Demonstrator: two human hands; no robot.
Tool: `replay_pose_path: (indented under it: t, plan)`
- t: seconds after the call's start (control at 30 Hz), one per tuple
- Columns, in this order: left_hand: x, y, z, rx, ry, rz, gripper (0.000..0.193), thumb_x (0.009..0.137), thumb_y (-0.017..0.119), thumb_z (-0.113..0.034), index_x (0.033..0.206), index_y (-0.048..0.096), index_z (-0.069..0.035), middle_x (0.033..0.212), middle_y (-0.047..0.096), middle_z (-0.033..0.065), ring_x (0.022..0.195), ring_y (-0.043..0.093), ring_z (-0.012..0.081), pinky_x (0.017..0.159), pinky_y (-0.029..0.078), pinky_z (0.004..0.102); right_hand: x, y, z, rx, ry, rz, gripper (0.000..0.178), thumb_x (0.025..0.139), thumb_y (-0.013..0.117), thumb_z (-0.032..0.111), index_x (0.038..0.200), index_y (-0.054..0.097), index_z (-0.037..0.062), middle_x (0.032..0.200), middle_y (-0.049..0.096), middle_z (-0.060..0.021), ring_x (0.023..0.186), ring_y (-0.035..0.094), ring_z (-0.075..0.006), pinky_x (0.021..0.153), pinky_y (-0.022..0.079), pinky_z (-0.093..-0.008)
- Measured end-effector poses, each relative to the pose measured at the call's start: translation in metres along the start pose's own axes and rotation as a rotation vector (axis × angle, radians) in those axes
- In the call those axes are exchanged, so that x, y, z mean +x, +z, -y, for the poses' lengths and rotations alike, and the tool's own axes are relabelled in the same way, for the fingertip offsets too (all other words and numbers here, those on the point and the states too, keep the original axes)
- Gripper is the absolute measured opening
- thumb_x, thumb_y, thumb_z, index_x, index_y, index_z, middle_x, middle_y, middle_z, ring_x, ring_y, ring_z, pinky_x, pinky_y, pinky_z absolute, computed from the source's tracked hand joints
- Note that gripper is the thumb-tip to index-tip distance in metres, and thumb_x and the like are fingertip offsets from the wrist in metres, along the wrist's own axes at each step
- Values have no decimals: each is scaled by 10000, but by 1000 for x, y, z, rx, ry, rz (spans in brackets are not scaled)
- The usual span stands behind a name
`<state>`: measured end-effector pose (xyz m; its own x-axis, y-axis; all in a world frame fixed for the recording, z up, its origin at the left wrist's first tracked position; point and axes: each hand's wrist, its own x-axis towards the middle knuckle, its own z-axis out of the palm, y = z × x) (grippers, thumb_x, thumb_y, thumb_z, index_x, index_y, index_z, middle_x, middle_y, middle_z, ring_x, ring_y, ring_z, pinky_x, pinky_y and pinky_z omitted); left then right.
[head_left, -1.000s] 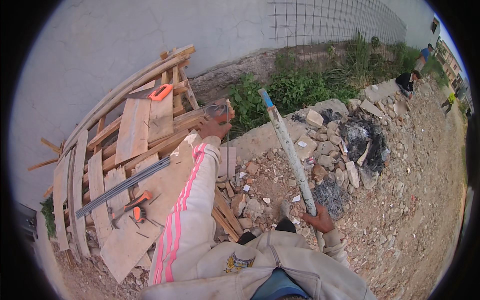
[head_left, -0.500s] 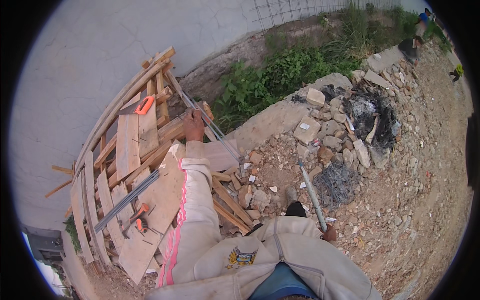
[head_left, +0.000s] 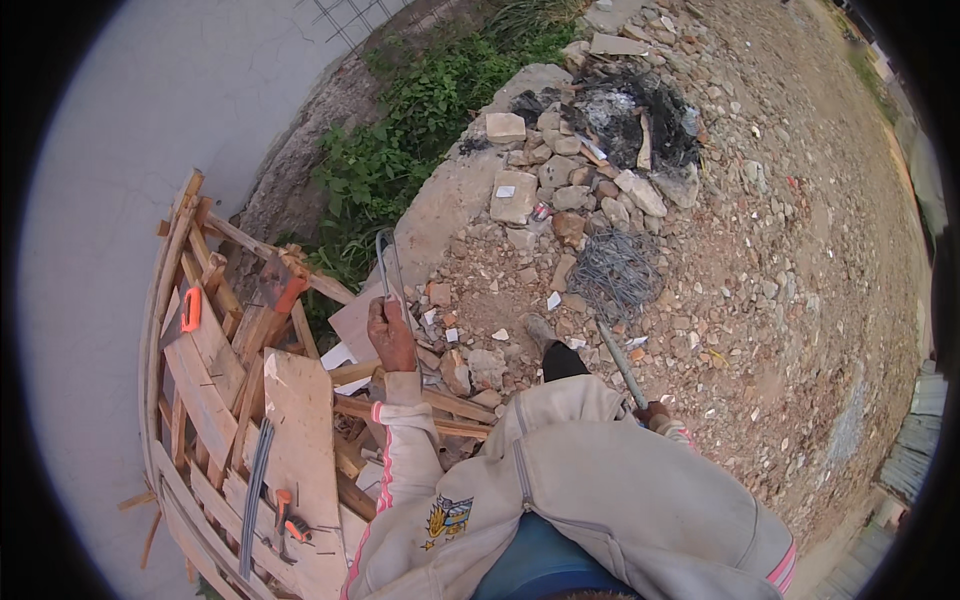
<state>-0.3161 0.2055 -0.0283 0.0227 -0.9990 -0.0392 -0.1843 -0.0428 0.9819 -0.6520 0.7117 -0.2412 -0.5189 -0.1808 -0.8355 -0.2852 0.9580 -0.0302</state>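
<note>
My left hand (head_left: 389,337) is closed around a thin bent steel bar (head_left: 385,262) whose looped end points up over the concrete slab (head_left: 458,192). My right hand (head_left: 655,411) grips the lower end of a grey metal rod (head_left: 618,358) that slants up toward a tangle of thin wire (head_left: 614,270) lying on the rubble. Both arms are in a beige jacket with pink stripes. A pile of scrap wooden planks (head_left: 212,392) lies just left of my left arm.
On the planks lie an orange-handled tool (head_left: 190,310), orange-handled pliers (head_left: 290,521) and thin steel bars (head_left: 255,495). Broken stones (head_left: 518,195) and a black ash heap (head_left: 630,105) lie ahead. Green weeds (head_left: 420,120) grow along a grey wall (head_left: 150,110). Stony dirt (head_left: 800,250) spreads right.
The view has swung toward the ground and rubble. My left hand has come off the plank pile with the thin bent bar. My right hand's rod now slants low instead of standing up.
</note>
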Motion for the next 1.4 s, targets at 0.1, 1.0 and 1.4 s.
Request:
replay_pose_path:
  t: [0.1,1.0,1.4]
  plan:
    - [-30,20,9,40,-17,163,271,1037,602,-259,827,548,-95,714,421,-58,655,353,51,576,298,242,-19,27,-26,115,146,45,561,730,845,437,1112,759,35,932,766,-143,877,757,-298,794,567,-416]
    - [-39,-31,-119,977,708,327,356,886,740,-286,1232,702,-207,893,618,100,907,622,301,824,500,430,-206,-199,437,483,-1131,597,324,909,788,332,867,655,40,669,579,6,519,514,-80,475,407,-251]
    - [-73,44,-7,154,89,-117,269,891,596,-153,1089,721,-21,976,701,230,920,671,411,864,524,459,-170,-148,486,61,-1388,660,98,820,697,55,810,606,21,655,619,-41,478,558,-127,441,440,-292]
